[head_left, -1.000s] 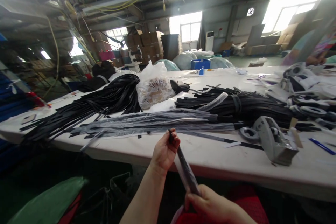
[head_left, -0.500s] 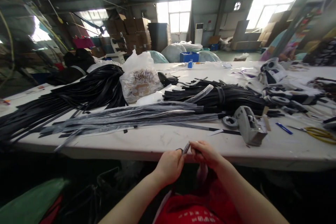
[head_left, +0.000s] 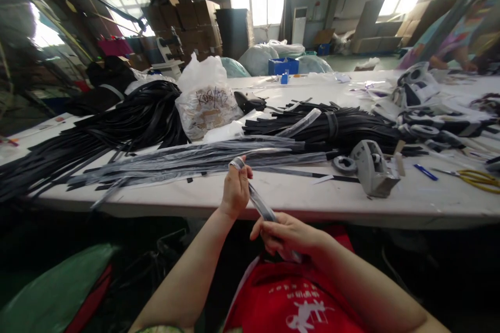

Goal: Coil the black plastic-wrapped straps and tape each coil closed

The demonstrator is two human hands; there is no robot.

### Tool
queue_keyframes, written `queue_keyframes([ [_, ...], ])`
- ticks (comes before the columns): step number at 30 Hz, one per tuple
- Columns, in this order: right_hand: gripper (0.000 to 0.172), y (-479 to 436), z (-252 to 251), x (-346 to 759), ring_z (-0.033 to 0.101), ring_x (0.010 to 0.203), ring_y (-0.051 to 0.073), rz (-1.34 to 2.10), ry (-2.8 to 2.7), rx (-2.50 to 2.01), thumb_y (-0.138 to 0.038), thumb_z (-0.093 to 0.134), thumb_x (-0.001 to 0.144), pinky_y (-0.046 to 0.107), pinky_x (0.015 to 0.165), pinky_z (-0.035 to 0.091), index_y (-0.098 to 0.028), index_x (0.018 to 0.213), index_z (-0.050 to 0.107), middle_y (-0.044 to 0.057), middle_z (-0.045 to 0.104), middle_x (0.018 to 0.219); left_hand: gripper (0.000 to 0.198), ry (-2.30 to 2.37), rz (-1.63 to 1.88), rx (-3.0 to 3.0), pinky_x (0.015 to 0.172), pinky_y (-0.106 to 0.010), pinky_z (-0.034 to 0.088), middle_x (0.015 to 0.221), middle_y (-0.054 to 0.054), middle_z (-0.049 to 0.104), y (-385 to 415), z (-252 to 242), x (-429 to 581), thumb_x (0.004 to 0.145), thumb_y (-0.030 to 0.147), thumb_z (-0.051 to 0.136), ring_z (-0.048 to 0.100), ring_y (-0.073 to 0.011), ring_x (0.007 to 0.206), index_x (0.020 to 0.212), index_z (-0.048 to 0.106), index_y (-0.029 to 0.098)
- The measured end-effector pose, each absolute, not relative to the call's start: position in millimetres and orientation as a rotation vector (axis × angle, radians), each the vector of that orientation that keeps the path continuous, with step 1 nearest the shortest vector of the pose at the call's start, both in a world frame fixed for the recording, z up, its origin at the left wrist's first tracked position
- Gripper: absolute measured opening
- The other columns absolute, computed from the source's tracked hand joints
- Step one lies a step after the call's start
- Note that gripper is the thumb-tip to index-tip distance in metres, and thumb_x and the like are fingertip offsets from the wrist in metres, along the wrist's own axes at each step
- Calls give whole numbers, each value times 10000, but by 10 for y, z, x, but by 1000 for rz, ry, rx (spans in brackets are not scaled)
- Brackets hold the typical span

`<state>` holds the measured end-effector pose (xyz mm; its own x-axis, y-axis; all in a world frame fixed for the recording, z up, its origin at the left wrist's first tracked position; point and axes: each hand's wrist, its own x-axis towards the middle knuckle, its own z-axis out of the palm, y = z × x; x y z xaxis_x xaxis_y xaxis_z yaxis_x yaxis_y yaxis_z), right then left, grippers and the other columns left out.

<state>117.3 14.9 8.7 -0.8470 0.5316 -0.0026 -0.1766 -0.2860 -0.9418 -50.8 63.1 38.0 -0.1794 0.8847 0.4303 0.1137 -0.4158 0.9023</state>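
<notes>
A grey, shiny strip (head_left: 261, 203) runs slantwise between my hands in front of the table edge. My left hand (head_left: 236, 187) is closed round its upper part, and a loop of it curls over the top of the fingers. Lower and to the right, my right hand (head_left: 287, 234) grips the same strip, with more of it hanging below the fingers. Beyond my hands lies a flat bundle of strips in clear wrapping (head_left: 195, 158). Past it is a thick bundle of black strips (head_left: 351, 127) with a band round it.
A grey tape dispenser (head_left: 374, 169) stands on the right beside a tape roll (head_left: 344, 164). Yellow-handled scissors (head_left: 474, 177) and a blue pen-like tool (head_left: 425, 172) lie further right. A stuffed plastic bag (head_left: 209, 104) and a heap of black strips (head_left: 144, 119) occupy the left.
My hands have drawn apart: the left has risen up and to the left over the table, the right is slightly lower. A longer stretch of the strip shows between them. The view has tilted down.
</notes>
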Motion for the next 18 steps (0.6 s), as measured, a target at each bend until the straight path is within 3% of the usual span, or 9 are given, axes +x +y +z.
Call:
queue_keyframes([
  [3, 442, 384, 241, 1424, 405, 425, 65, 2062, -1494, -432, -509, 508, 944, 186, 485, 383, -106, 926, 690, -87, 337, 452, 360, 1298, 1489, 1875, 953, -388, 436, 846, -71, 644, 637, 118, -592, 869, 375, 576, 591, -233, 853, 1163, 612, 171],
  [5, 456, 553, 318, 1569, 359, 410, 55, 1940, -1530, -483, -511, 516, 938, 178, 459, 357, -98, 874, 699, -87, 327, 446, 345, 1327, 1400, 1971, 988, -407, 422, 899, -106, 664, 597, 42, -593, 857, 380, 582, 612, -266, 925, 1122, 637, 166],
  [8, 484, 691, 378, 1661, 311, 390, 45, 1877, -1695, -550, -526, 501, 937, 170, 400, 286, -94, 857, 702, -79, 366, 455, 331, 1466, 1419, 1957, 887, -370, 477, 846, -86, 670, 598, 91, -617, 918, 374, 488, 632, -229, 829, 1147, 599, 162],
  [12, 568, 716, 304, 1582, 339, 401, 49, 1870, -1801, -645, -590, 403, 953, 167, 376, 259, -103, 843, 673, -67, 397, 479, 306, 1537, 1771, 1512, 716, -287, 513, 688, -3, 638, 789, 328, -836, 978, 360, 366, 613, -144, 637, 1076, 573, 157],
  [18, 550, 828, 124, 1478, 345, 446, 53, 1899, -1803, -715, -636, 438, 920, 162, 399, 269, -126, 817, 618, -65, 407, 506, 323, 1475, 2117, 1245, 678, -351, 578, 799, -43, 688, 1084, 559, -1046, 989, 387, 316, 660, -171, 656, 1060, 526, 152],
])
